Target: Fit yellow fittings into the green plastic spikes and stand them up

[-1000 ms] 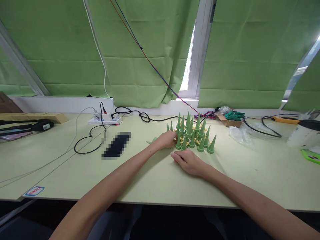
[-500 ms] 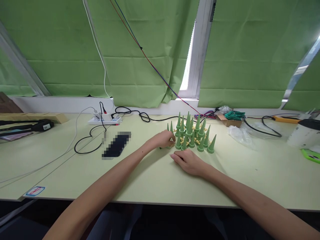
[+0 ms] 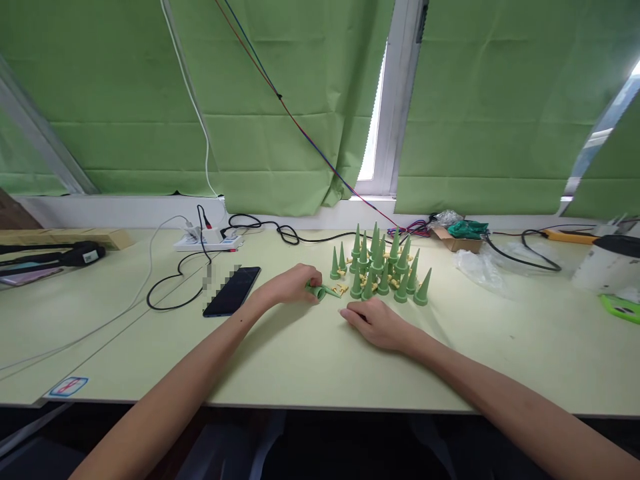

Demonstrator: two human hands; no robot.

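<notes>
My left hand (image 3: 296, 283) is at the left of the cone group, fingers curled onto a green cone (image 3: 319, 293) that lies on its side, its wide hollow end by my fingertips and its point to the right. Small yellow pieces (image 3: 343, 289) lie by that point. My right hand (image 3: 379, 323) rests on the table with its fingers folded in, and nothing shows in it. Just beyond it stand several upright green cones (image 3: 401, 291), close together, with more yellow pieces scattered among them. A pair of upright cones (image 3: 335, 265) stands slightly apart on the left.
A phone (image 3: 233, 292) lies left of my left hand. Behind it are a power strip (image 3: 210, 241) and black cable. At the right are a small cardboard box (image 3: 453, 245), a clear plastic bag (image 3: 477, 270) and a white container (image 3: 607, 267). Green curtains hang behind.
My left hand has moved left, from the yellow pieces near the cones to the lying green cone, which shows more clearly. My right hand has stayed put.
</notes>
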